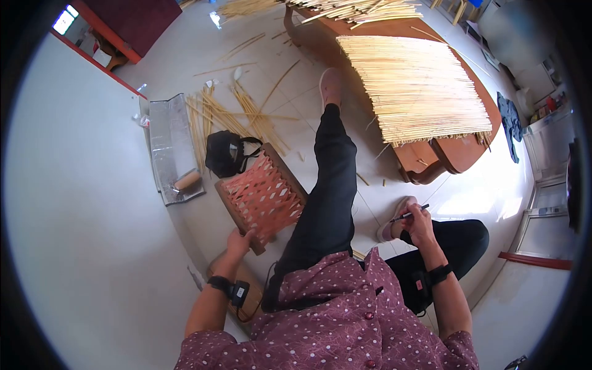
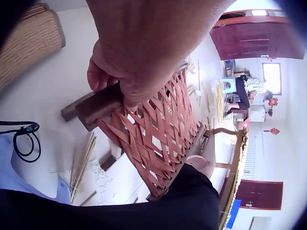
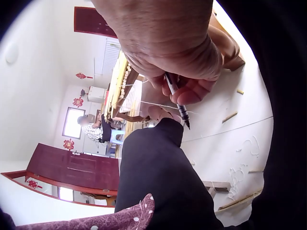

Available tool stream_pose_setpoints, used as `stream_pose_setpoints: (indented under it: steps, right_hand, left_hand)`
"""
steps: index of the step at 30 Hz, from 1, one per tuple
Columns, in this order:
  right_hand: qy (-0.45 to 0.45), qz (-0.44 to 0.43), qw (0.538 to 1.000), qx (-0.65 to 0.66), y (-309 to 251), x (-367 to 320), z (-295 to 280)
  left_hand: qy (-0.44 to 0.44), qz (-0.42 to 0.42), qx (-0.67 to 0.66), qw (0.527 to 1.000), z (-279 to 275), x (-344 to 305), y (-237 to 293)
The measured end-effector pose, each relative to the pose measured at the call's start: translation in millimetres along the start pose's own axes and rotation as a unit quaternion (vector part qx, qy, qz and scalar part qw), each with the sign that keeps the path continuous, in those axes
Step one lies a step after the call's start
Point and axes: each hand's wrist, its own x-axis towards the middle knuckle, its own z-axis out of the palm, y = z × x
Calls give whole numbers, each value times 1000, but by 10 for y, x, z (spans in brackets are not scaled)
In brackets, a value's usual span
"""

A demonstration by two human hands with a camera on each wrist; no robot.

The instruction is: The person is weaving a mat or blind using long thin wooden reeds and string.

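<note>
A wooden-framed stool with a woven pink strap seat (image 1: 262, 196) stands tilted beside the person's leg. The left hand (image 1: 238, 242) grips the near corner of its frame; in the left wrist view that hand (image 2: 117, 81) has its fingers over the dark wooden end (image 2: 98, 106), by the crossed straps (image 2: 153, 129). Above the bent knee the right hand (image 1: 419, 227) holds a dark pen (image 1: 410, 214). The right wrist view shows this hand (image 3: 177, 62) pinching the pen (image 3: 176, 96), its dark tip pointing down and touching nothing.
A mat of straw-coloured sticks (image 1: 419, 89) lies on a brown table (image 1: 487, 114). Loose sticks (image 1: 246, 117), a black bag (image 1: 225, 154) and a silver sheet (image 1: 169, 142) with a roll on it lie on the floor. Another person (image 2: 249, 91) sits farther off.
</note>
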Motion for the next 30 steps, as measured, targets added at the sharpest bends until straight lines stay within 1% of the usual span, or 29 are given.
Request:
stream_pose_setpoints:
  steps: [2, 3, 5, 6, 7, 9, 10, 11, 12, 13, 14, 15, 16, 17, 18, 19, 20, 21, 23, 24, 25, 26, 27, 28, 29, 30]
  right_hand:
    - [-11, -9, 1000, -3, 29, 38, -36]
    - [-14, -21, 1000, -5, 34, 47, -48]
    - [-14, -37, 999, -5, 24, 59, -109]
    - [10, -59, 998, 5, 4, 48, -129]
    - [5, -93, 996, 4, -63, -9, -154]
    - [15, -126, 992, -8, -154, -39, -324]
    - [11, -143, 990, -8, -230, -101, -398]
    - [26, -145, 989, -4, -300, -166, -470]
    - [39, -149, 988, 0, -370, -227, -541]
    - [51, -150, 987, 3, -419, -287, -618]
    - [62, -150, 987, 6, -453, -346, -688]
    - [69, -150, 986, 6, -486, -406, -742]
    - [72, -155, 985, 0, -495, -439, -807]
    - [78, -157, 985, 1, -495, -474, -856]
    - [82, -159, 984, 1, -488, -495, -884]
    - [90, -153, 984, 4, -466, -490, -909]
    - [89, -155, 984, 17, -432, -486, -919]
    - [87, -158, 983, 29, -406, -485, -916]
    - [86, -161, 982, 39, -393, -463, -892]
    - [85, -164, 982, 43, -387, -460, -888]
    - [86, -163, 982, 50, -404, -471, -875]
    - [92, -163, 981, 53, -408, -473, -888]
    - [89, -161, 981, 56, -403, -473, -909]
    - [85, -159, 982, 59, -390, -472, -932]
    - [90, -157, 982, 62, -367, -462, -959]
    - [90, -156, 982, 63, -338, -454, -982]
  left_hand:
    - [-5, -19, 45, 999, 17, 23, -33]
    - [-14, -16, 50, 999, -18, -13, 45]
    - [-42, -49, 64, 996, -129, -128, 303]
    - [-78, -58, 137, 986, -197, -57, 294]
    - [-113, -65, 212, 969, -276, 30, 283]
    - [-157, -54, 288, 943, -420, -26, 555]
    - [-170, -47, 299, 938, -467, -1, 655]
    - [-181, -41, 310, 933, -522, 74, 718]
    - [-168, 101, 341, 919, -669, 343, 592]
    - [-151, 241, 362, 888, -745, 569, 487]
    - [-112, 228, 264, 930, -688, 545, 753]
    - [-72, 209, 164, 961, -632, 404, 1242]
    - [-77, 227, 69, 968, -486, 17, 1860]
    - [-96, 281, -5, 955, -372, -265, 2307]
    - [-112, 326, -49, 937, -264, -614, 2736]
    - [-159, 390, -123, 899, -194, -758, 2948]
    - [-224, 480, -121, 839, -134, -1002, 3211]
    - [-286, 563, -119, 766, -79, -1274, 3449]
    - [-431, 557, -199, 681, 42, -1715, 3704]
    - [-479, 577, -297, 592, 205, -1820, 3767]
    - [-479, 547, -325, 605, 179, -2036, 3793]
    - [-621, 515, -219, 549, -487, -1557, 3693]
    - [-629, 533, -218, 522, -65, -1983, 3999]
    - [-632, 531, -217, 521, 123, -2233, 3965]
    - [-527, 583, -243, 569, 219, -2448, 3885]
    - [-413, 625, -264, 607, 265, -2602, 3819]
